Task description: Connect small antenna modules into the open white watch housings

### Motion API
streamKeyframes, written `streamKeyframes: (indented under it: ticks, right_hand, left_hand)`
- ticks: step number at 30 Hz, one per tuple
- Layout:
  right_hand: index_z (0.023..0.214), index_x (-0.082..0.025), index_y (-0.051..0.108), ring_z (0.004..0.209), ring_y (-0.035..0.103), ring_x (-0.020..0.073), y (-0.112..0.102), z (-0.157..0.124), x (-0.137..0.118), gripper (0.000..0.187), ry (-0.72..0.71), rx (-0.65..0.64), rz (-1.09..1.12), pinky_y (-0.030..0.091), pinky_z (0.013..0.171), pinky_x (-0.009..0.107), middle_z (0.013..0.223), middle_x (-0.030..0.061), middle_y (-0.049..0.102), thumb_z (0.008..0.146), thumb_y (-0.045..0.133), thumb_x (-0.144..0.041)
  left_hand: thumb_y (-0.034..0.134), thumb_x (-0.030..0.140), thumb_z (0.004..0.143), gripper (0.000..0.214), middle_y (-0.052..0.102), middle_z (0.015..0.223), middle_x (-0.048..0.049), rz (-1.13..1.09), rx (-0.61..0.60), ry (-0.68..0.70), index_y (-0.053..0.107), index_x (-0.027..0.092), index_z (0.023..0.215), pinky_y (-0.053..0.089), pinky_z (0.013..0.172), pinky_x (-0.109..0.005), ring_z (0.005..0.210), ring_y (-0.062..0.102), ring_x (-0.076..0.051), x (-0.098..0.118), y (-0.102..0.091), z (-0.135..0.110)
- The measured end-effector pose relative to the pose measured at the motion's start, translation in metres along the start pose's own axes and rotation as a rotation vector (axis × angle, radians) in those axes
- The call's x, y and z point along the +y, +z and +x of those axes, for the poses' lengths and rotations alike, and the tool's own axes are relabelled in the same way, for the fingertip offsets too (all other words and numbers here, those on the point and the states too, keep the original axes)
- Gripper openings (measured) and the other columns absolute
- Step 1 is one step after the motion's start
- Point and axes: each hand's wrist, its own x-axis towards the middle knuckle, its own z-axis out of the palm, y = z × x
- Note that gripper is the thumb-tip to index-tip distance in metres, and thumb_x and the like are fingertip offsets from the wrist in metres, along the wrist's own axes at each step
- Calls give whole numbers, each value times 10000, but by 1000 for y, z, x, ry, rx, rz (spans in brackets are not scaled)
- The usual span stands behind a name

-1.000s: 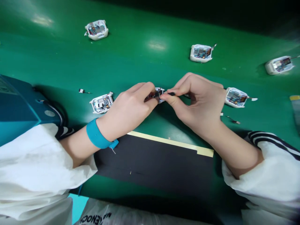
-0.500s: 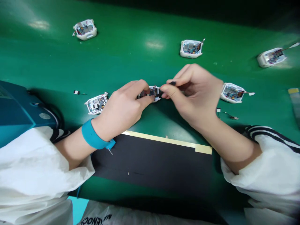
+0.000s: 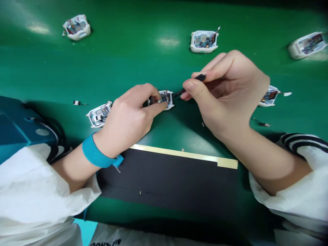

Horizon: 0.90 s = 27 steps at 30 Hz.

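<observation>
My left hand point(image 3: 132, 114), with a teal wrist strap, is closed on a small white watch case point(image 3: 167, 99) with a circuit board inside. Thumb and fingertips press at its left part and hide some of it. To the right, my right hand point(image 3: 228, 92) pinches a slim black tool point(image 3: 201, 78); its kind is unclear. The lower end points at the case's right edge, and I cannot tell whether it touches. Beside my left wrist lies another open white case point(image 3: 98, 115), partly covered by the hand.
More open white cases lie about: far left point(image 3: 77, 28), far centre point(image 3: 204, 41), far right point(image 3: 306, 45), and one behind my right hand point(image 3: 269, 95). Small wired parts point(image 3: 77, 102) rest on the green mat. A black sheet point(image 3: 166, 181) with yellow edging lies in front; a teal box point(image 3: 20, 123) stands left.
My right hand has moved up and to the right, its tool drawn slightly away from the held case, showing more of the tool. The left hand keeps its grip. The camera view has shifted a little.
</observation>
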Motion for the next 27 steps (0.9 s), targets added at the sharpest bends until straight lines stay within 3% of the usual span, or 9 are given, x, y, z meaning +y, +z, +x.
streamKeyframes:
  ticks: [9, 15, 21, 27]
  right_hand:
    - [607, -172, 426, 595, 557, 91, 0, -1, -3, 259, 9, -43, 13, 500, 497, 208, 637, -23, 504, 679, 664, -247]
    - [606, -169, 418, 600, 560, 95, 0, -1, -1, 253, 58, -60, 58, 508, 508, 220, 625, -30, 482, 679, 659, -194]
    - [588, -191, 372, 615, 550, 103, -4, 0, -2, 279, 89, -88, -22, 507, 526, 253, 656, -20, 494, 732, 610, -220]
    - [636, -177, 399, 668, 563, 123, -8, 2, -4, 212, 23, -137, -123, 474, 535, 263, 635, -6, 486, 777, 556, -203]
  left_hand:
    - [357, 254, 868, 250, 573, 880, -25, -83, -43, -75, 603, 213, 878, 458, 790, -307, 933, 548, -172, 3, -2, 1]
    - [363, 185, 860, 229, 598, 939, -15, -36, -30, -58, 589, 213, 881, 466, 816, -263, 944, 554, -143, 5, -4, 2]
    - [433, 175, 836, 177, 604, 926, -16, 20, -5, -17, 603, 203, 877, 474, 799, -235, 909, 565, -126, 5, -4, 2]
    - [431, 177, 836, 177, 568, 946, 23, 6, 7, -17, 585, 218, 915, 479, 783, -251, 907, 556, -113, 6, -5, 0]
